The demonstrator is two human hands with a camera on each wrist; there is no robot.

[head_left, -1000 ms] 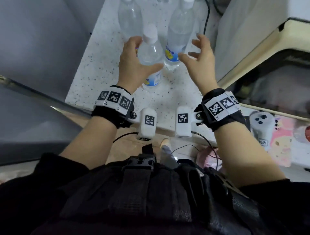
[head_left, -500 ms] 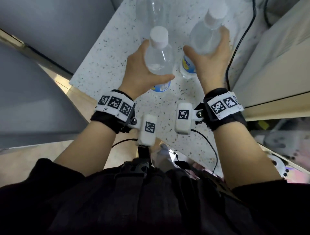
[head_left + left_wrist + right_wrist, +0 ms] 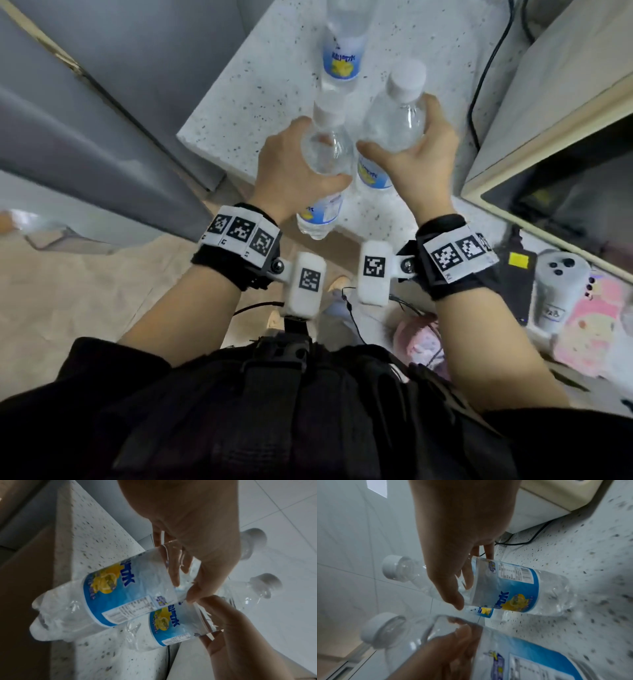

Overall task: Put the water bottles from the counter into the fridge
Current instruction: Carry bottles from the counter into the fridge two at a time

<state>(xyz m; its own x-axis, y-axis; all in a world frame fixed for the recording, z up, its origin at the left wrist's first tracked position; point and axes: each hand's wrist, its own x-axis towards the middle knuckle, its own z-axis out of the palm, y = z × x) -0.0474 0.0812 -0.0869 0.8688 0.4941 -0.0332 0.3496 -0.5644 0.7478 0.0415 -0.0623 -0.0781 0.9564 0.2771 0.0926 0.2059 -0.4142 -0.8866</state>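
Two clear water bottles with blue-and-yellow labels and white caps are held upright, side by side, over the near edge of the speckled white counter (image 3: 246,85). My left hand (image 3: 318,154) grips the left bottle (image 3: 320,212) around its upper body. My right hand (image 3: 397,125) grips the right bottle (image 3: 373,171) the same way. A third bottle (image 3: 342,48) stands farther back on the counter. In the left wrist view, my left hand (image 3: 185,582) pinches its bottle (image 3: 111,595) above the label. In the right wrist view, my right hand (image 3: 462,588) wraps its bottle (image 3: 513,588).
Grey fridge panels (image 3: 102,102) rise at the left of the counter. A cream appliance (image 3: 548,78) stands at the right with a black cable (image 3: 479,85) running beside it. A white controller (image 3: 558,284) and pink items lie on a lower surface at the right.
My right hand, open a second ago, has closed round its bottle. Both hands have drawn their bottles toward the counter's near edge; the left bottle now hangs past it.
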